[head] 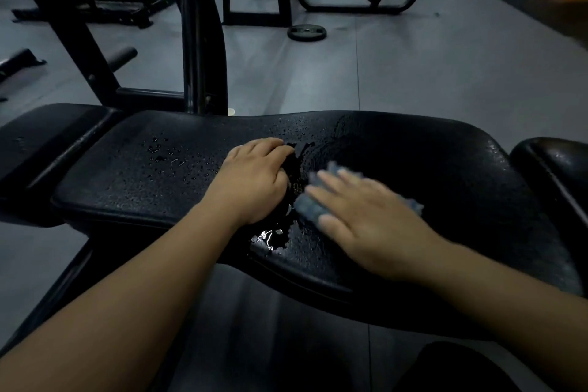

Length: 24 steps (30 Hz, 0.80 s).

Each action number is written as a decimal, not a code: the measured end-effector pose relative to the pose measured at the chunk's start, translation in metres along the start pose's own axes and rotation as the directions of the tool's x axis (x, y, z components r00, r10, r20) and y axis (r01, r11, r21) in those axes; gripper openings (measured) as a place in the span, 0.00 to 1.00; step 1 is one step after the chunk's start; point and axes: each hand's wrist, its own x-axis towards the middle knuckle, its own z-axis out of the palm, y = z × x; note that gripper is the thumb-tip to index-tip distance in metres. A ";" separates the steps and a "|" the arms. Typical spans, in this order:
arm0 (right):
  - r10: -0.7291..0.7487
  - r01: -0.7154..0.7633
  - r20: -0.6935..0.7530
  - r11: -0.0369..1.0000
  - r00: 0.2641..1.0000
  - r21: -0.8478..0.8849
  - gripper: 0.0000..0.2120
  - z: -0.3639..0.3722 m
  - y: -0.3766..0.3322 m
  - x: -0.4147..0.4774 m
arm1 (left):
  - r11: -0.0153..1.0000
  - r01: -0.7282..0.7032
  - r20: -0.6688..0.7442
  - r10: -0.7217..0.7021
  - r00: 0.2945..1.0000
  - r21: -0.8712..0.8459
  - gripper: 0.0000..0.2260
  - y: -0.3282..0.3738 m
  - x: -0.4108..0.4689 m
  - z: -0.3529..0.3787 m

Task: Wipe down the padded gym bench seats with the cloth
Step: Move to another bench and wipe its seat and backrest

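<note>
A long black padded bench seat (pixel 152 175) stretches across the view, wet with droplets and a small puddle near its front edge. My right hand (pixel 366 219) lies flat with straight fingers on a blue-grey cloth (pixel 310 210) and presses it onto the middle of the pad; the hand and cloth are motion-blurred. My left hand (pixel 254 178) rests on the pad just left of the cloth, its fingers curled round something dark (pixel 291 175) that I cannot make out.
A second black pad (pixel 553 165) adjoins at the right and another (pixel 41 137) at the left. Black machine uprights (pixel 203 51) rise behind the bench. A weight plate (pixel 307 32) lies on the grey floor, with more gym frames beyond.
</note>
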 end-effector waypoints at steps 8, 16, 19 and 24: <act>0.027 -0.026 -0.086 1.000 0.996 0.009 0.32 0.017 -0.058 -0.015 | 1.000 -0.011 0.019 0.011 1.000 0.001 0.28 0.002 0.000 0.000; 0.357 -0.357 -0.001 0.934 0.934 -0.015 0.28 0.006 -0.029 0.047 | 1.000 0.008 0.005 -0.008 1.000 -0.014 0.29 0.001 -0.004 0.002; 0.144 -0.143 0.013 0.989 0.990 -0.043 0.32 0.011 -0.055 0.011 | 1.000 -0.001 0.012 0.001 1.000 -0.022 0.28 0.000 -0.006 0.003; 0.273 -0.272 0.000 0.961 0.962 -0.044 0.29 -0.004 0.018 0.030 | 1.000 0.002 0.013 -0.002 1.000 0.001 0.26 0.000 -0.003 0.002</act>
